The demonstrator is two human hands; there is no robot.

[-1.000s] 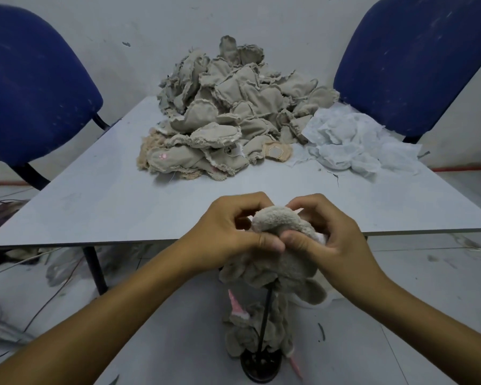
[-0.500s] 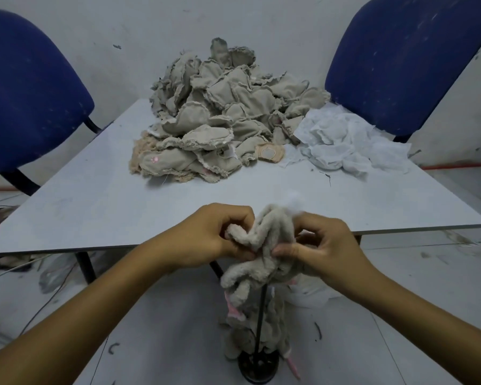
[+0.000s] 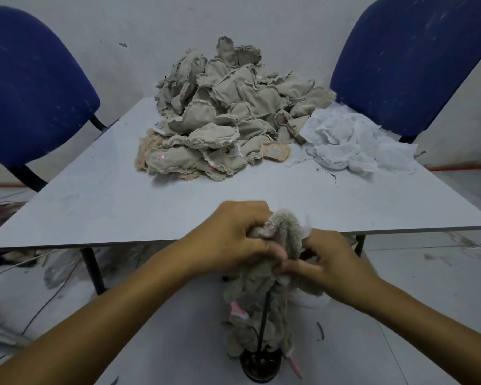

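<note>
Progress early to middling, judging from the heaps. Plush piece (image 3: pixel 285 232) held in the air just past the near edge of the surface (image 3: pixel 109 212), directly over the black rod (image 3: pixel 263 315) standing on its round base (image 3: pixel 261 366) on the floor (image 3: pixel 428 295). Left hand (image 3: pixel 233 240) grip closed on the piece's left side, fingers curled into the fabric; right hand (image 3: pixel 333 262) grip pinching a lower fold between thumb and fingers. Seems to be working this one fuzzy side out or down onto the rod; cannot tell which. Beneath, several finished pieces (image 3: pixel 247 332) bunched on the rod, fuzzy side showing, so a share likely done. Much more left, by the look: tall beige mound (image 3: pixel 220 115) of frayed, seam-side-out pieces at the back of the surface, with a crumpled white cloth heap (image 3: pixel 353 145) touching its right flank. Pale grey surface on dark legs, bare across its near half. Left chair (image 3: pixel 31 87) and right chair (image 3: pixel 411 59), both blue, behind the far corners; scuffed whitish wall (image 3: pixel 289 29) beyond; loose cables (image 3: pixel 6 204) on the floor at left.
</note>
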